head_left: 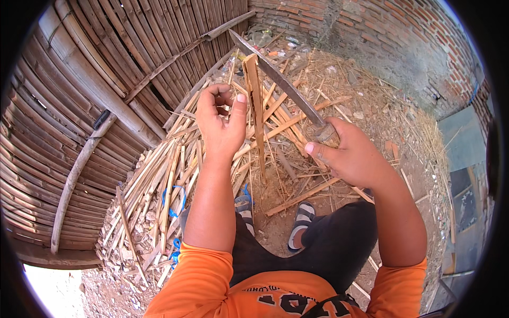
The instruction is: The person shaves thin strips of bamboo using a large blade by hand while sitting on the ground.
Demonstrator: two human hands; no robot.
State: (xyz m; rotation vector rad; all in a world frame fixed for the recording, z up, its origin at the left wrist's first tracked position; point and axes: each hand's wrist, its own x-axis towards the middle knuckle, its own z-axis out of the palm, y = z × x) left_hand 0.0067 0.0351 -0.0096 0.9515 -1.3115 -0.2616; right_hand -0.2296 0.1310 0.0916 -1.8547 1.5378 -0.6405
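My right hand is wrapped round the wooden handle of a machete, whose long dark blade slants up and to the left. Behind or against the blade's far part rises the top of a split wood piece, narrow and nearly upright; whether the blade is sunk into it I cannot tell. Just left of this piece is my left hand, its thumb raised and its fingers loosely curled. A small gap shows between thumb and wood, and nothing is in the hand.
A heap of split sticks covers the ground to the left and ahead, with blue string among them. A bamboo wall bounds the left, a brick wall the far right. My sandalled feet are close below the wood.
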